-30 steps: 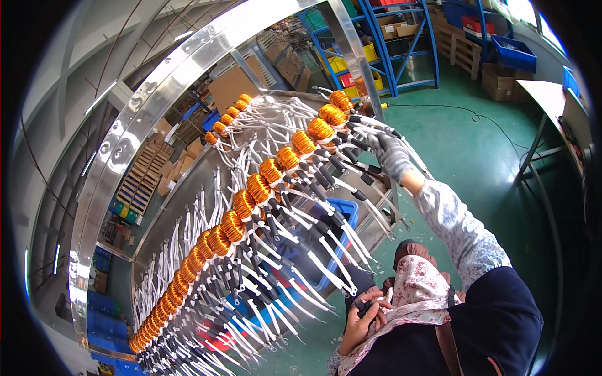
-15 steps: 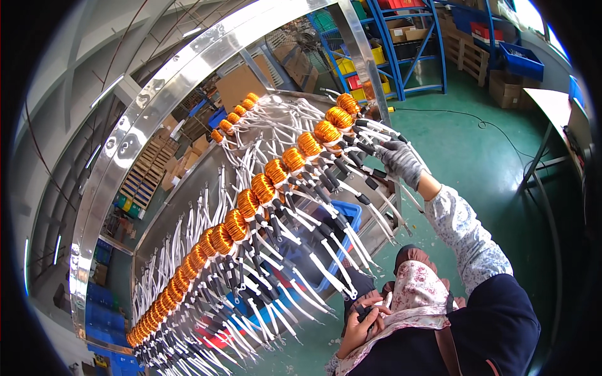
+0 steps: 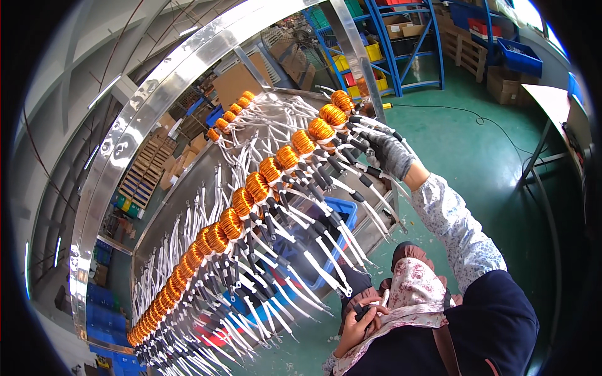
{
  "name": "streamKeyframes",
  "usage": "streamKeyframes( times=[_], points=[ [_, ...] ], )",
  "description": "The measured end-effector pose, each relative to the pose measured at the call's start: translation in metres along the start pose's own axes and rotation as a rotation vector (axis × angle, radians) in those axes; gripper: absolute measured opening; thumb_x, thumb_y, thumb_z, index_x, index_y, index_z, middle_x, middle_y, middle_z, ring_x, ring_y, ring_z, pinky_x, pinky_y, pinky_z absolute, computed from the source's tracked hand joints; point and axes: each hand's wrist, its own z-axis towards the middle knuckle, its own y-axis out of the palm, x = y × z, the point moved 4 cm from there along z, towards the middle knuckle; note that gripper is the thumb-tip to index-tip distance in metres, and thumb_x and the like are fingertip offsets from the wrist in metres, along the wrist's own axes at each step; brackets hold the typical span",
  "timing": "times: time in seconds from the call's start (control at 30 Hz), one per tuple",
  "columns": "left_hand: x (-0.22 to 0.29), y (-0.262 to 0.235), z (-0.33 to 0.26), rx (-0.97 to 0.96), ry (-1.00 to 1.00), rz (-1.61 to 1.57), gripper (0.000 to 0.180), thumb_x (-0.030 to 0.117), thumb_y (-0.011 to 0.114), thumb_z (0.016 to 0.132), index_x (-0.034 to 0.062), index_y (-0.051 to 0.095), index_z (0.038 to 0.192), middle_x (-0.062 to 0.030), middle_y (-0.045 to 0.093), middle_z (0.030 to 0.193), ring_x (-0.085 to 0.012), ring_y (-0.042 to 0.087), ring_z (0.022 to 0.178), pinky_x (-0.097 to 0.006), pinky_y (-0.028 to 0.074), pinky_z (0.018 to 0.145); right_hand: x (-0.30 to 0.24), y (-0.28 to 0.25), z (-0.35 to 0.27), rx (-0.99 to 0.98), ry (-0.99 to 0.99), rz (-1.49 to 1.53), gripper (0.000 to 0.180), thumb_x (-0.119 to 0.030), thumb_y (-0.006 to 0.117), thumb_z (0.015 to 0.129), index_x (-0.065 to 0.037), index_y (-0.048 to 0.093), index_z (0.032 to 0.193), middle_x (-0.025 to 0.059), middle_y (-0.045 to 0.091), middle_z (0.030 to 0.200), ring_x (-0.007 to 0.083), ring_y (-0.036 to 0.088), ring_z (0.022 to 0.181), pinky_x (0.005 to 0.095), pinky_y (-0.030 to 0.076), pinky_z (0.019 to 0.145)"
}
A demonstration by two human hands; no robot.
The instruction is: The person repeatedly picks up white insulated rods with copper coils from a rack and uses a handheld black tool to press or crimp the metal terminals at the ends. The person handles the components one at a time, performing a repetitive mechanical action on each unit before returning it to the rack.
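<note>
A long row of copper-wound ring coils (image 3: pixel 257 187) runs diagonally across the frame, with white leads hanging off the near side. Many of these leads carry black sleeves (image 3: pixel 356 195) and end in metal lugs. At the far right end of the row, my right hand (image 3: pixel 392 156), in a grey glove, has its fingers closed around a black-sleeved lead (image 3: pixel 360 144). My left hand (image 3: pixel 360 326), bare and low in front of my body, is closed on small black sleeve pieces (image 3: pixel 362 310); its inner fingers are partly hidden.
A shiny metal frame (image 3: pixel 157 72) arches over the metal-topped bench (image 3: pixel 169 219). Smaller coils (image 3: pixel 235 109) lie at its far side. Below the row stands a blue bin (image 3: pixel 342 210). Blue shelving (image 3: pixel 401 50) is behind, a table (image 3: pixel 552 103) to the right, and a cable (image 3: pixel 483 119) on the floor.
My right hand has shifted slightly left and down along the leads, staying at the row's far right end. The view has moved a little. My left hand keeps its hold.
</note>
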Motion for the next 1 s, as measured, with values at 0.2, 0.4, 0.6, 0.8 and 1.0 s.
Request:
streamKeyframes(
  times=[0.2, 0.4, 0.6, 0.8, 1.0],
  points=[
    [0.004, 0.002, -0.001, 0.016, -0.019, 0.020, 0.033, 0.015, 0.046, 0.095, -0.0040, 0.040, 0.121, -0.0165, 0.060, 0.097, -0.0103, 0.053, 0.061, -0.018, 0.035, 0.047, 0.002, 0.006, -0.006, -0.024, 0.011, 0.003, 0.012, -0.021, 0.050, 0.091, -0.013, 0.057, 0.098, -0.0020, 0.055, 0.064, 0.0119, 0.050, 0.048, 0.0251, 0.035, 0.035],
    [0.002, 0.001, 0.000, 0.023, -0.026, 0.020, 0.031, 0.015, 0.046, 0.095, -0.0031, 0.042, 0.120, -0.0159, 0.061, 0.096, -0.0097, 0.053, 0.062, -0.018, 0.035, 0.047, -0.007, 0.022, -0.030, -0.076, 0.018, -0.167, 0.026, -0.016, 0.052, 0.091, -0.009, 0.054, 0.117, 0.0065, 0.066, 0.091, 0.0144, 0.063, 0.065, 0.0219, 0.050, 0.048],
    [0.005, 0.007, 0.004, 0.019, -0.016, 0.009, 0.030, 0.013, 0.046, 0.094, -0.0026, 0.043, 0.119, -0.0143, 0.061, 0.094, -0.0077, 0.052, 0.061, -0.017, 0.035, 0.047, -0.004, 0.023, -0.021, -0.153, 0.018, 0.123, 0.029, -0.005, 0.053, 0.089, -0.007, 0.053, 0.118, 0.0084, 0.064, 0.099, 0.0213, 0.064, 0.086, 0.0246, 0.056, 0.062],
    [0.002, 0.001, 0.002, 0.037, 0.024, 0.009, 0.031, 0.016, 0.043, 0.095, -0.0030, 0.044, 0.119, -0.0078, 0.058, 0.083, -0.0060, 0.047, 0.056, -0.017, 0.032, 0.046, -0.003, 0.034, -0.027, -0.161, -0.221, 0.013, 0.031, 0.001, 0.060, 0.083, -0.006, 0.055, 0.112, 0.0080, 0.066, 0.097, 0.0161, 0.066, 0.080, 0.0209, 0.055, 0.055],
    [0.021, 0.008, 0.003, 0.010, 0.099, -0.143, 0.035, 0.029, 0.033, 0.098, -0.0002, 0.048, 0.110, -0.0008, 0.039, 0.069, -0.0075, 0.040, 0.053, -0.019, 0.030, 0.045, -0.006, -0.015, -0.001, -0.135, -0.117, -0.190, 0.026, -0.002, 0.059, 0.083, -0.007, 0.056, 0.108, 0.0074, 0.064, 0.095, 0.0118, 0.058, 0.064, 0.0228, 0.049, 0.054]
  ],
)
